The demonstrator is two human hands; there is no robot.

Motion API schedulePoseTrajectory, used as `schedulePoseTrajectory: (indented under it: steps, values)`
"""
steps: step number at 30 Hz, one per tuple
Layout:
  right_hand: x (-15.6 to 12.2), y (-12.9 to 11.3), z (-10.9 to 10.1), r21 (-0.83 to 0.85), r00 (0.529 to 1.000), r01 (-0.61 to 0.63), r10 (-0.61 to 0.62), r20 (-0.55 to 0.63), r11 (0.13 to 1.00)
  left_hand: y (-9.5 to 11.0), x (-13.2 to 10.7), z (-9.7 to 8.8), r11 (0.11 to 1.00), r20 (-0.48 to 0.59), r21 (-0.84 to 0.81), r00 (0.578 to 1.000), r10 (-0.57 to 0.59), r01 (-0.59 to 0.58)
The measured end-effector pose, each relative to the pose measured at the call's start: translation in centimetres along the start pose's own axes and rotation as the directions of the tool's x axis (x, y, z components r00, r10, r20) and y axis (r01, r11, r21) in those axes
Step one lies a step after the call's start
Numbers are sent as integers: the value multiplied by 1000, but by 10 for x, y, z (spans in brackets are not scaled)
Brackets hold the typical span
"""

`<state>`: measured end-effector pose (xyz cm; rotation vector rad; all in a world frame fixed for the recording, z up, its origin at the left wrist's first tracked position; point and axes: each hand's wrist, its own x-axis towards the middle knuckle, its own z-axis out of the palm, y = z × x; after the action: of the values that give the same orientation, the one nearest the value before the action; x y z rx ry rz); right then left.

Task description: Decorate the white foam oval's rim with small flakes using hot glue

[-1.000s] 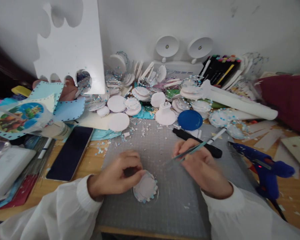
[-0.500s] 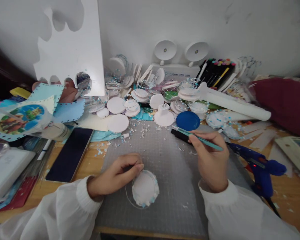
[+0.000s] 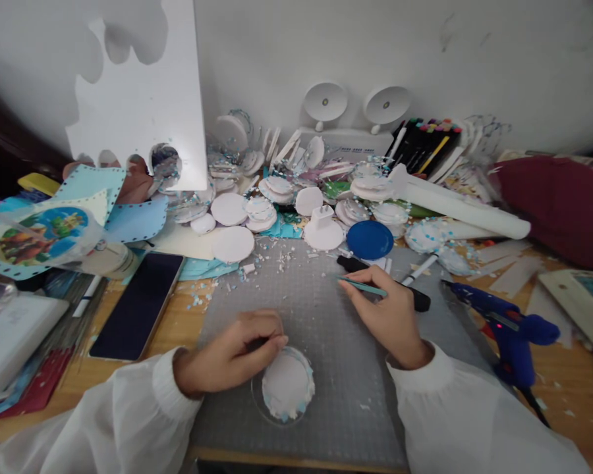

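1. The grey mat (image 3: pixel 346 401) spreads under both my hands, and the work lies toward its near left part.
2. My left hand (image 3: pixel 232 352) is the nearer one: it rests with fingers curled, thumb and forefinger reaching the far edge of the work. I cannot tell whether they are closed on it.
3. My right hand (image 3: pixel 388 317) is well apart from the work, farther out and to the right, gripping slim tweezers.
4. The white disc (image 3: pixel 287 382), trimmed pale blue around its rim, lies just right of my left hand and nearer my body; being round, it shows no long axis.
5. The teal tweezers (image 3: pixel 364 286) run mostly sideways, tips leftward, so they point past the disc's far side rather than down at it.
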<state>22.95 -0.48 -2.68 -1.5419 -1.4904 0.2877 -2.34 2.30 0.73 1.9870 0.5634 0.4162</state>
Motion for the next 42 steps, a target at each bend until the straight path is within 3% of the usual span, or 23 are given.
schedulePoseTrajectory:
  steps: [7, 10, 12, 16, 20, 27, 32, 35, 40, 42]
  values:
    - [2, -4, -4, 44, 1000, -3, 4, -22, 999, -5, -1, 3, 973, 67, 196, 992, 111, -122]
    - [8, -5, -17, 60, 997, -16, 20, -68, 998, -7, -1, 3, 936, 12, 324, 990, 138, -134]
    - [12, -5, -26, 82, 999, -32, 35, -37, 996, -7, -1, 3, 922, -62, 368, 987, 148, -116]
    - [16, -7, -32, 209, 996, -33, 14, 93, 977, -8, -2, 2, 949, -236, 310, 962, 135, -58]
    - [6, -19, -22, 390, 987, -38, -27, 160, 920, -9, -2, 1, 973, -365, 231, 924, 112, -26]
    - [-14, -39, -5, 582, 958, 23, -185, 220, 813, -11, 1, 2, 999, -400, 17, 916, 34, -30]
    - [-16, -42, -1, 579, 934, 60, -251, 256, 813, -8, 3, 3, 1000, -380, -20, 925, 1, -9]
    - [-13, -42, -5, 565, 943, 66, -236, 234, 822, -7, 3, 2, 1000, -412, -16, 911, 7, -15]
    - [5, -31, -35, 393, 994, 88, -105, 23, 915, -8, 3, -2, 1000, -518, 15, 855, 5, 4]
    - [14, -23, -51, 261, 997, 68, -76, 21, 963, -11, 3, -3, 997, -550, 61, 835, -8, 50]
